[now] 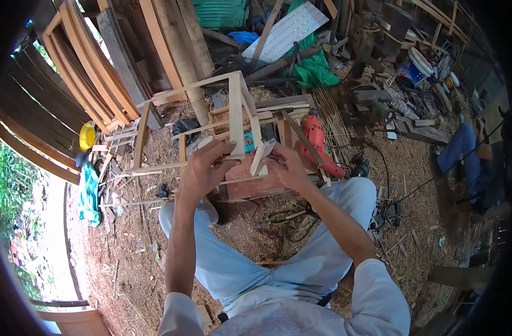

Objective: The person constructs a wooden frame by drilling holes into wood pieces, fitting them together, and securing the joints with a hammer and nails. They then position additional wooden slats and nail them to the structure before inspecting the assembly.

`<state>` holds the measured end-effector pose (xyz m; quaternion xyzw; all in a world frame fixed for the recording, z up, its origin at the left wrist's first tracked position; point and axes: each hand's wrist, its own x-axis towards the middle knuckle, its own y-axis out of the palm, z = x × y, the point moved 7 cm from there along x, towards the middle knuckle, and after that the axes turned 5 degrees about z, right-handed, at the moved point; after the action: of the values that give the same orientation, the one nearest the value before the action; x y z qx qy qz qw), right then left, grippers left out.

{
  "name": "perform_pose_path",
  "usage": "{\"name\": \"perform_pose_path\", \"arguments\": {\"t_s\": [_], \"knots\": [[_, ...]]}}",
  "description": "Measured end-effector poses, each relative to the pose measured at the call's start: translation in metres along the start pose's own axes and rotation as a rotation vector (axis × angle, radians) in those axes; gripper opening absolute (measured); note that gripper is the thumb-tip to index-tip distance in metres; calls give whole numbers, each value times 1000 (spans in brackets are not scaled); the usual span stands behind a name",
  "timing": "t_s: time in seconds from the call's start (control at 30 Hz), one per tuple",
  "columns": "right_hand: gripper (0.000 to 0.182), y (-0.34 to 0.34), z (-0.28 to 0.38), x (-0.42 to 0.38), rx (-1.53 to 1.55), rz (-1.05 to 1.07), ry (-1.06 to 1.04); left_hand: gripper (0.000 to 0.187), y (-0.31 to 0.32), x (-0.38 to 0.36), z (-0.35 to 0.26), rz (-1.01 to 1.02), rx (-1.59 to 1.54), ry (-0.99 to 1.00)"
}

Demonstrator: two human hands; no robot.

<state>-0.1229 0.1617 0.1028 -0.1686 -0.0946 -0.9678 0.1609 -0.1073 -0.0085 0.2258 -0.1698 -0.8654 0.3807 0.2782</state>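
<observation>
My left hand [208, 165] is closed around the near end of a pale wooden strip [236, 115], fingers and thumb on either side. That strip joins other thin strips at a far corner, making a light wooden frame. Close to its right, my right hand [286, 167] pinches a short wooden piece [261, 157] between thumb and fingers, beside the strip's near end. Under both hands lies a reddish board [258, 182]. A red power tool [318, 143] rests just right of my right hand, with a wooden stick crossing over it.
Curved wooden frames [90, 61] lean at the left. A green sheet [317, 70] and a pale perforated panel [286, 33] lie among scrap at the back. Shavings cover the floor [138, 252]. A cable [387, 168] runs at the right, near another person in blue trousers [460, 148].
</observation>
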Motion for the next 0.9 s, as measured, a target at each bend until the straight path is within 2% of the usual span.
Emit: {"name": "perform_pose_path", "arguments": {"t_s": [0.03, 0.1, 0.2, 0.63, 0.9], "knots": [[28, -3, -1, 1, -1, 1, 3, 33, 2, 1, 0, 0, -3, -2], [26, -11, 2, 2, -221, -32, -20, 33, 4, 3, -1, 0, -1, 16], [25, -13, 9, 0, -281, -53, -54, 31, 7, 5, -3, -19, -56, 49], [30, -4, -4, -3, -209, -71, 29, 31, 10, 7, -2, -11, -40, 6], [28, 0, 2, -6, -324, -120, 14, 29, 10, 7, -3, -8, -12, 22]]}}
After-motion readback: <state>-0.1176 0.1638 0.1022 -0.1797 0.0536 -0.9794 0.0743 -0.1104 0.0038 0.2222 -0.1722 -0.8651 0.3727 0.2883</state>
